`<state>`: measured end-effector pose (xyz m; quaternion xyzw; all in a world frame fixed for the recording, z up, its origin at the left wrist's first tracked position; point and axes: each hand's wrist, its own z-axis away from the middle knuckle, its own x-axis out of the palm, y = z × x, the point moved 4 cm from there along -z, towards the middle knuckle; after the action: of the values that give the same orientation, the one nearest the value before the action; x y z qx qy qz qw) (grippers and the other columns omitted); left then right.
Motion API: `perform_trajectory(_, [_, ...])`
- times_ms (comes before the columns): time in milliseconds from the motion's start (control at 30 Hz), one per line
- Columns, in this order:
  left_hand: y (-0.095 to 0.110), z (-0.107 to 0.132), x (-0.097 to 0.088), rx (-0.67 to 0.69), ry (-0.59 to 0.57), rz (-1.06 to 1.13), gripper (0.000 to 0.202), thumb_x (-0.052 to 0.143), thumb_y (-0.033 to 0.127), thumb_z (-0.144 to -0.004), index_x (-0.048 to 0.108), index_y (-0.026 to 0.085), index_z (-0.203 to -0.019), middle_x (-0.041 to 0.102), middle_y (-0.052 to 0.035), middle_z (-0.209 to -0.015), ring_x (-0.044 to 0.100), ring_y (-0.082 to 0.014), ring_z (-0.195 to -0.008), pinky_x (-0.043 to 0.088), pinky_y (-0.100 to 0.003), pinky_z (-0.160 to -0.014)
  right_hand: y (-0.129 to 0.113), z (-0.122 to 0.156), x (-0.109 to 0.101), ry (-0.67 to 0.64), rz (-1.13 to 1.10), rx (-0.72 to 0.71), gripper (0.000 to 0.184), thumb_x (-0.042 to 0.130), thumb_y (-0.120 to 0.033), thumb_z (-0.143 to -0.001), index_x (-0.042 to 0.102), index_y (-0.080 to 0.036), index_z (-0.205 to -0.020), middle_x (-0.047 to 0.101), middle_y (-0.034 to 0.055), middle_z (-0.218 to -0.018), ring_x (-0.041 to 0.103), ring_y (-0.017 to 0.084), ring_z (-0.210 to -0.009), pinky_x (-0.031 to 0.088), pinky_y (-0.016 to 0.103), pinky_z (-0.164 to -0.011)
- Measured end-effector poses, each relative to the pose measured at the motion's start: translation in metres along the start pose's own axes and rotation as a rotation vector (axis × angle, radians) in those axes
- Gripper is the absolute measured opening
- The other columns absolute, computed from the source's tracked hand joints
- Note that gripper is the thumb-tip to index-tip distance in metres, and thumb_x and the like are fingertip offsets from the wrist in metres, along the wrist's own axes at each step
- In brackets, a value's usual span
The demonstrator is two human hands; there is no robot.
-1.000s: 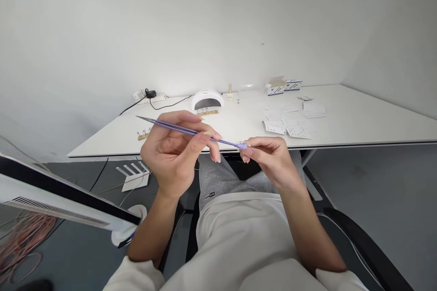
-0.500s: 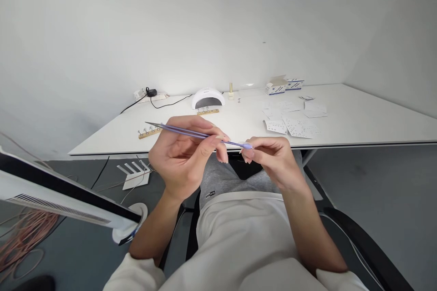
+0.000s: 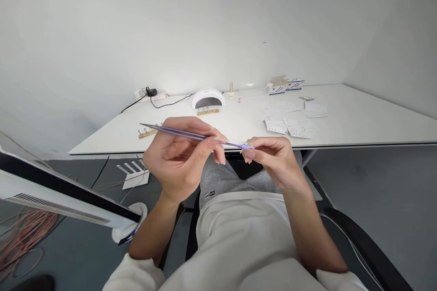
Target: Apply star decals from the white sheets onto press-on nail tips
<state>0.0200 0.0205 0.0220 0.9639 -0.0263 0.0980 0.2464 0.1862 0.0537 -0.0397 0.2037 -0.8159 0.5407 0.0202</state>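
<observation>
My left hand [image 3: 179, 159] grips a thin purple brush [image 3: 184, 133] that slants from upper left down to the right. The brush's tip meets a tiny object, too small to identify, pinched in the fingertips of my right hand [image 3: 271, 159]. Both hands hover over my lap, just in front of the white table's [image 3: 358, 122] near edge.
On the table stand a white nail lamp [image 3: 208, 98], two wooden holder strips [image 3: 147, 133] [image 3: 207, 111], a small bottle [image 3: 231, 91], white sheets with dots [image 3: 297, 126] and small boxes [image 3: 283, 85]. A white device [image 3: 61, 195] juts in at lower left above cables.
My left hand and the brush shifted slightly left and down from half a second ago. The brush tip stays at my right fingertips, which barely moved.
</observation>
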Motion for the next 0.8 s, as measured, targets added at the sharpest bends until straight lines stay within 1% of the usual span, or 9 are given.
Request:
perform_trajectory(133, [-0.0004, 0.0011, 0.0016, 0.005, -0.025, -0.003, 0.017, 0.069, 0.003, -0.078, 0.065, 0.017, -0.088, 0.068, 0.0008, -0.07, 0.07, -0.0173, -0.06, 0.053, -0.026, -0.037, -0.0004, 0.0008, 0.0001, 0.0, -0.002, -0.011, 0.007, 0.078, -0.017, -0.073, 0.076, -0.022, -0.069, 0.066, -0.0012, -0.061, 0.057, 0.011, -0.059, 0.045, 0.026, -0.059])
perform_trajectory(267, [0.001, 0.0026, 0.0034, -0.011, -0.026, 0.008, 0.019, 0.067, 0.001, -0.077, 0.065, 0.016, -0.088, 0.068, 0.0013, -0.071, 0.07, -0.0175, -0.06, 0.055, -0.027, -0.039, -0.0019, 0.0014, -0.0003, 0.01, 0.019, -0.014, 0.006, 0.079, -0.018, -0.072, 0.076, -0.022, -0.069, 0.066, -0.001, -0.062, 0.057, 0.012, -0.058, 0.046, 0.028, -0.058])
perform_trajectory(433, [0.0034, 0.003, 0.0052, -0.023, -0.028, -0.028, 0.018, 0.067, 0.003, -0.077, 0.065, 0.017, -0.089, 0.069, 0.0007, -0.071, 0.069, -0.0171, -0.057, 0.055, -0.028, -0.039, -0.0026, 0.0013, -0.0004, 0.013, 0.027, -0.006, 0.005, 0.079, -0.019, -0.072, 0.077, -0.023, -0.07, 0.067, -0.0008, -0.063, 0.058, 0.012, -0.059, 0.046, 0.028, -0.059])
perform_trajectory(667, [0.0017, 0.0036, 0.002, -0.032, 0.031, -0.111, 0.015, 0.069, 0.006, -0.077, 0.063, 0.017, -0.085, 0.068, 0.0014, -0.068, 0.067, -0.0155, -0.055, 0.055, -0.026, -0.039, -0.0004, 0.0008, -0.0021, 0.012, 0.023, 0.004, 0.006, 0.079, -0.019, -0.071, 0.076, -0.022, -0.068, 0.067, -0.0003, -0.063, 0.059, 0.013, -0.059, 0.048, 0.029, -0.06])
perform_trajectory(800, [0.0032, 0.0038, 0.0025, -0.001, 0.038, -0.111, 0.016, 0.069, 0.004, -0.076, 0.064, 0.017, -0.084, 0.067, 0.0015, -0.068, 0.067, -0.0155, -0.055, 0.055, -0.026, -0.039, 0.0001, 0.0004, -0.0028, 0.011, 0.016, 0.003, 0.006, 0.078, -0.018, -0.072, 0.076, -0.022, -0.068, 0.067, -0.0006, -0.063, 0.06, 0.013, -0.06, 0.051, 0.029, -0.061])
